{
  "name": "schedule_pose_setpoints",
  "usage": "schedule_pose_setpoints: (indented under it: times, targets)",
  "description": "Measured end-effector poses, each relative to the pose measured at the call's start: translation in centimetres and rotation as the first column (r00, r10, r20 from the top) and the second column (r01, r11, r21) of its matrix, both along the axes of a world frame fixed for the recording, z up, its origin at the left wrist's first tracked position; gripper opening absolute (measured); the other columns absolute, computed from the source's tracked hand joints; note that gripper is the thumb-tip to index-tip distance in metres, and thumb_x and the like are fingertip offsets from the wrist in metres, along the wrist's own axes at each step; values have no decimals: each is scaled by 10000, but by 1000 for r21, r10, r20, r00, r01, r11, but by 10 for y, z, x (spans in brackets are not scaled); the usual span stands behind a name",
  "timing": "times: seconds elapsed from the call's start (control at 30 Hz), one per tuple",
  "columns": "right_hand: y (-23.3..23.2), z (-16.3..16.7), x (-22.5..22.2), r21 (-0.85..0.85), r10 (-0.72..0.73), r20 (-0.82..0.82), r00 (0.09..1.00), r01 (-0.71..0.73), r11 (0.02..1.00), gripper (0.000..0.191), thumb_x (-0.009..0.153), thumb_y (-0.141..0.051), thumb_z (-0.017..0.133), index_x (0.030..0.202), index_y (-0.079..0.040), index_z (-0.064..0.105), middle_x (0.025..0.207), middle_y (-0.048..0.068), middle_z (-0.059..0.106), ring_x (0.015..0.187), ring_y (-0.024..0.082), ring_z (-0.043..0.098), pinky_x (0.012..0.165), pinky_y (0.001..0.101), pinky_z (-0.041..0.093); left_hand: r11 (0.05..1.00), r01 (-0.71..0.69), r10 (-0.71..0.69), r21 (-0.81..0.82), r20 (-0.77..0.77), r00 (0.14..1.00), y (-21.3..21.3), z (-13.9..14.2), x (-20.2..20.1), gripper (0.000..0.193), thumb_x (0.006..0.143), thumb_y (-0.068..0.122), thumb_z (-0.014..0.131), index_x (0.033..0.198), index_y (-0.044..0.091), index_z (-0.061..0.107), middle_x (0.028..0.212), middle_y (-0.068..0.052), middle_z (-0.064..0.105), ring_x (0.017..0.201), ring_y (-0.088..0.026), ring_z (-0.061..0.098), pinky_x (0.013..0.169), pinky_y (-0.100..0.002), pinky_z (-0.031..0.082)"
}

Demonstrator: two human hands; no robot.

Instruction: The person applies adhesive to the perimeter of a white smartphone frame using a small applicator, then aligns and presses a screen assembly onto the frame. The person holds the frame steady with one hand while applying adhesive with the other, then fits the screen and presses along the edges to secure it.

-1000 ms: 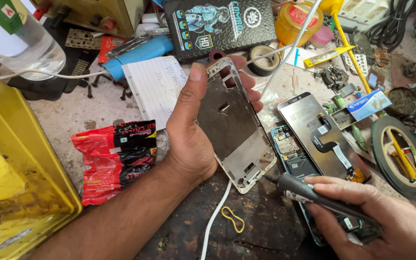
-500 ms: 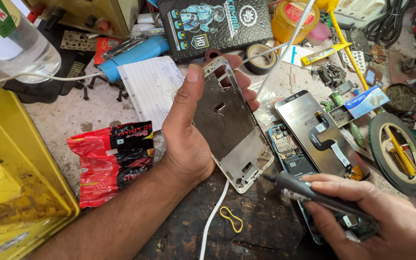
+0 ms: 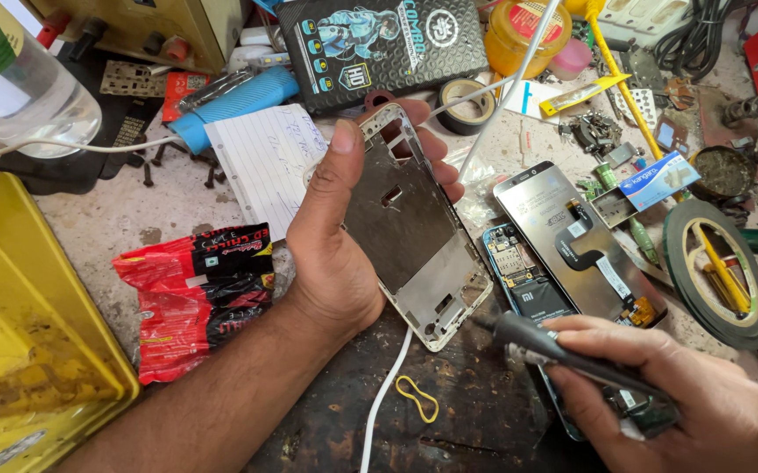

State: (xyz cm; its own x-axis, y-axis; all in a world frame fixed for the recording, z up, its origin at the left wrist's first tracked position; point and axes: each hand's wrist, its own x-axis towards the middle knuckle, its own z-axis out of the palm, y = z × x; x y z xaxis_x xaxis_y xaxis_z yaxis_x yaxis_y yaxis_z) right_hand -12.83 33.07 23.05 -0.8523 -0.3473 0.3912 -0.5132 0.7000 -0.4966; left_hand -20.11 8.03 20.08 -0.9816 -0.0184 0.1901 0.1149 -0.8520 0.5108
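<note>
My left hand [image 3: 337,254] grips a bare metal phone frame [image 3: 410,223], tilted face up, thumb along its left edge and fingers curled around the right edge. My right hand [image 3: 677,398] holds a dark pen-shaped tool [image 3: 563,350] whose tip points at the lower right corner of the frame, very close to it. Just right of the frame lies an opened phone body [image 3: 519,271] with its circuit board showing, and a detached screen panel [image 3: 576,236] rests partly over it.
A yellow plastic bin [image 3: 20,350] stands at the left. A red snack wrapper [image 3: 195,293], lined paper [image 3: 261,162], a blue tube [image 3: 234,105], a dark printed box [image 3: 379,44], tape rolls [image 3: 716,271], a white cable [image 3: 383,398] and a yellow rubber band [image 3: 418,398] crowd the bench.
The phone frame and my left hand have shifted slightly. The tool tip in my right hand has crept a little closer to the frame's lower corner.
</note>
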Motion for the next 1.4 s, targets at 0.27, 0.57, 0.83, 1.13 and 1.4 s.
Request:
schedule_pose_setpoints:
  times: [0.27, 0.57, 0.83, 1.13, 1.4]
  targets:
    - [1, 4, -5, 41, -50, 25, 998, 49, 998, 329, 743, -106, 847, 1036, -27, 719, 1022, 101, 800, 874, 150, 809, 789, 261, 620, 999, -10, 10, -43, -13, 1000, -2, 2, 1, 666, 1015, 527, 551, 1382, -28, 566, 1126, -140, 646, 1042, -264, 645, 968, -444, 540]
    - [-5, 9, -8, 42, -65, -30, 997, 66, 997, 298, 772, -94, 823, 1040, -13, 718, 1016, 100, 792, 872, 135, 793, 768, 253, 613, 997, -9, 9, -74, -8, 1000, -3, 4, 1, 670, 1016, 530, 532, 1385, -28, 563, 1118, -142, 642, 1036, -266, 642, 949, -437, 543]
    - [-5, 7, -6, 35, -123, -66, 990, 126, 991, 295, 788, -83, 813, 1057, -3, 722, 1008, 115, 787, 862, 138, 779, 739, 251, 602, 998, -2, 1, -69, -8, 1000, -5, 3, 2, 662, 1014, 523, 546, 1381, -27, 561, 1107, -141, 641, 1027, -269, 641, 933, -433, 537]
    - [-3, 7, -6, 27, -119, -54, 991, 120, 992, 293, 790, -90, 818, 1056, -8, 725, 1003, 107, 790, 848, 134, 784, 735, 245, 601, 999, 6, -6, -50, 2, 1000, -4, 3, 2, 665, 1009, 521, 552, 1382, -30, 559, 1107, -139, 640, 1032, -265, 638, 952, -434, 537]
    - [-5, 8, -8, 19, -130, -62, 990, 132, 991, 295, 792, -68, 811, 1061, 9, 716, 1009, 125, 781, 884, 146, 772, 770, 261, 608, 996, -14, 13, -87, -11, 1000, -4, 4, 3, 675, 1012, 526, 541, 1383, -36, 560, 1107, -144, 636, 1038, -263, 640, 953, -439, 547]
